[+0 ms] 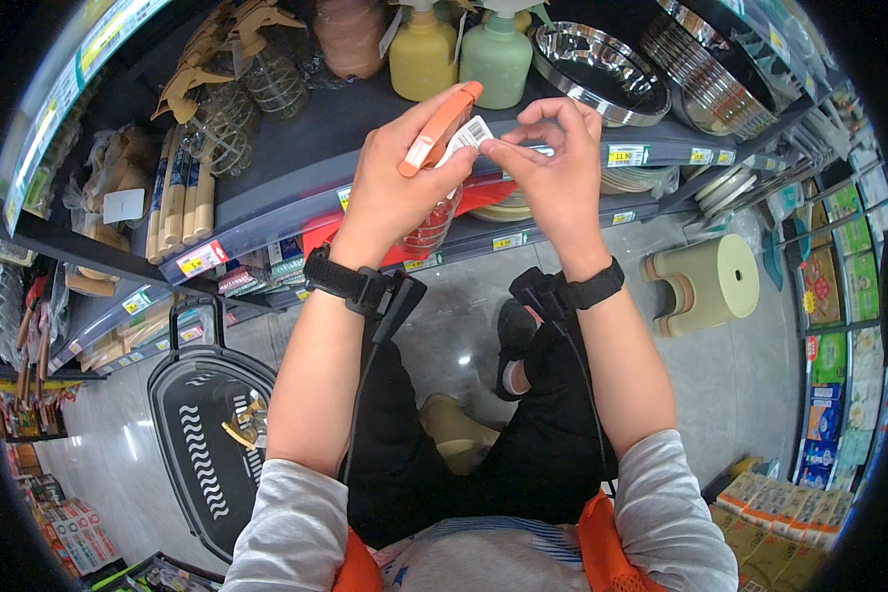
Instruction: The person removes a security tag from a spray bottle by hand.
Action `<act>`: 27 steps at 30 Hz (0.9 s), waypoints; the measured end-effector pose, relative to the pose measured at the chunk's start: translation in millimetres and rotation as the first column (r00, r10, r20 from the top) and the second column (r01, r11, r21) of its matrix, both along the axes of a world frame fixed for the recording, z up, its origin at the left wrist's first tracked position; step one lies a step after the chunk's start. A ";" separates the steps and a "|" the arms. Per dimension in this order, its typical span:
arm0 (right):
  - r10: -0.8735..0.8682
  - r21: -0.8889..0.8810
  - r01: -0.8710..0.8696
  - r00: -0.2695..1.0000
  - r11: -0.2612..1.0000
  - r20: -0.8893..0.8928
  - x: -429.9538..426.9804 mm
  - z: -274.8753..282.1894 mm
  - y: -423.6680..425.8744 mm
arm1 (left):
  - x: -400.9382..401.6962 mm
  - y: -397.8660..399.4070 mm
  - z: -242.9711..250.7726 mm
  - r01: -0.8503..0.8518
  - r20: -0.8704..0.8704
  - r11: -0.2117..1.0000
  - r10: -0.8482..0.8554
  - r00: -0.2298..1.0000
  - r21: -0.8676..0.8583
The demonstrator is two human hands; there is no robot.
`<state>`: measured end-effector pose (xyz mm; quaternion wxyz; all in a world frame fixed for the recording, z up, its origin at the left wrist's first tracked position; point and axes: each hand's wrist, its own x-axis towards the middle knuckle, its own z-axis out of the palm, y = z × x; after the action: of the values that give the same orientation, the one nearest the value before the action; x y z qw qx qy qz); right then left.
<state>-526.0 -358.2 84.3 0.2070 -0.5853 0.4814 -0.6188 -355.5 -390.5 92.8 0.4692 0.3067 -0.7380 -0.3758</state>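
Note:
My left hand point(396, 185) is wrapped around the neck of a spray bottle point(442, 129) with an orange trigger head. Below the hand, its clear ribbed body shows in part. A white tag point(473, 133) with a barcode hangs at the bottle's neck. Thumb and fingertips of my right hand point(555, 159) pinch the tag's edge, while its other fingers stay curled. Just beyond my hands, a yellow spray bottle point(423, 59) and a pale green spray bottle point(497, 63) stand upright on the dark shelf point(318, 152).
Clear spray bottles point(270, 78) with tan heads and several wooden rods point(185, 192) occupy the shelf's left. Shiny metal pans point(599, 70) sit at right. On the floor are a black shopping basket point(192, 473) holding a gold-headed item point(248, 429), and a pale green stool point(703, 285).

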 end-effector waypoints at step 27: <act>0.286 0.343 -0.604 0.707 0.720 0.647 -28.2 1.1 -1.3 | 1.4 2.6 4.4 0.075 0.021 0.997 -0.076 0.997 0.012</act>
<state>-554.2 -359.5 85.4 0.6391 -0.4020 0.3883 -0.5284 -354.1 -387.9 97.2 0.4451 0.2852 -0.7518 -0.3942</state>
